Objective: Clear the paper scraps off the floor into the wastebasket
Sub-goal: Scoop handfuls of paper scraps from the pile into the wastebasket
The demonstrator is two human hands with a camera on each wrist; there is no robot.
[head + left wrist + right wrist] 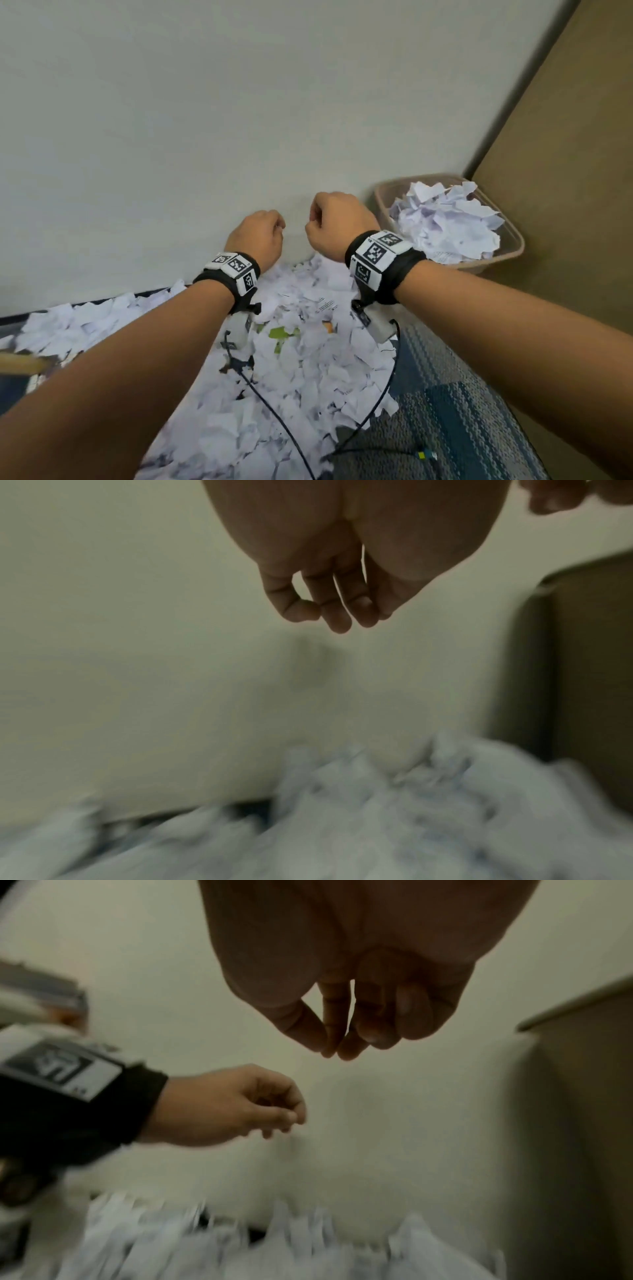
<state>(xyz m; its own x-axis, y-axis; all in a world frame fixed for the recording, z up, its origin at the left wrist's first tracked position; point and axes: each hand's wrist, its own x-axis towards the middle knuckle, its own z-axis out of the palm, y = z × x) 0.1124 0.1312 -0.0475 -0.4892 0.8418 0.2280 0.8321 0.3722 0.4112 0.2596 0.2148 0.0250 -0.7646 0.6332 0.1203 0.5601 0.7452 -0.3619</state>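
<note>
A wide heap of torn white paper scraps (308, 370) covers the floor along the wall, blurred in both wrist views (377, 818) (274, 1245). The tan wastebasket (515, 240) stands in the corner at the right, piled with crumpled paper (448, 222). Both hands hover side by side above the far end of the heap, in front of the wall. My left hand (277, 228) hangs with loosely curled fingers (337, 618) and holds nothing. My right hand (317, 219), just left of the basket, also hangs loose, fingertips (346, 1047) bunched together, with no paper between them.
A pale wall (239, 120) rises behind the heap and a brown panel (565, 164) closes the right side. Blue patterned carpet (452, 404) shows at the lower right. Wrist-camera cables (274, 414) trail over the scraps. A green scrap (279, 334) lies in the heap.
</note>
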